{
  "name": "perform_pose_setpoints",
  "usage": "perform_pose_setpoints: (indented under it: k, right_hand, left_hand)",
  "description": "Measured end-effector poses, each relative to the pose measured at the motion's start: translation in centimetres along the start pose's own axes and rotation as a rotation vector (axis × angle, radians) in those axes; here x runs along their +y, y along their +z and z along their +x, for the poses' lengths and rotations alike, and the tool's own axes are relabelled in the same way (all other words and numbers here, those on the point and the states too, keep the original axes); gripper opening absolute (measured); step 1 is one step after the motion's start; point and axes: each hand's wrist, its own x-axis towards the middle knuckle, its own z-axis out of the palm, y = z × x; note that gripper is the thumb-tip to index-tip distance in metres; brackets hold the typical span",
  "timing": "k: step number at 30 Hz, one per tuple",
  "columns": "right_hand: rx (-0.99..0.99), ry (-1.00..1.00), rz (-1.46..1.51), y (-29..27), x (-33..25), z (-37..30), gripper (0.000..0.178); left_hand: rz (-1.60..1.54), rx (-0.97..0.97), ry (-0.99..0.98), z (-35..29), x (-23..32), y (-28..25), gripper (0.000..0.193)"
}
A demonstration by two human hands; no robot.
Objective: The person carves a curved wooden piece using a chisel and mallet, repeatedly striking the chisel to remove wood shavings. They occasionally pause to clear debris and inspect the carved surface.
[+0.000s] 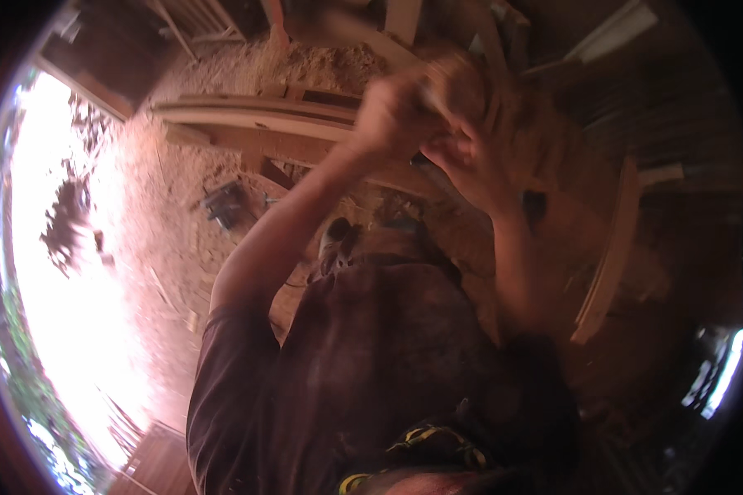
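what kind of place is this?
Likely a rough woodworking shed: sawdust-covered floor, long timber pieces lying about, a curved wooden part, and both hands working a wooden piece.

1. Both forearms rise from the lower edge, raised high before the chest.
2. Left hand (392,111) is clenched, blurred.
3. Right hand (470,165) sits just beside it, fingers (447,155) curled.

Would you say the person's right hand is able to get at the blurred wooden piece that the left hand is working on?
Probably yes: the right hand is raised beside the left hand, right at the wooden piece, with nothing visible between them; blur hides the actual contact.
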Motion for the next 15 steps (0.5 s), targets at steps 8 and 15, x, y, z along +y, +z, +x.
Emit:
perform_pose_setpoints:
  k: [8, 15]
  right_hand:
    - [-0.249, 0.195, -0.255, -5.8, -10.4, -6.0, 0.076]
    - [-0.023, -0.361, -0.931, -2.9, -10.8, -3.1, 0.045]
  left_hand:
    - [0.380, -0.097, 0.283, -6.4, -1.0, 8.3, 0.040]
    - [0.232, 0.023, 0.210, -3.8, -0.3, 9.0, 0.041]
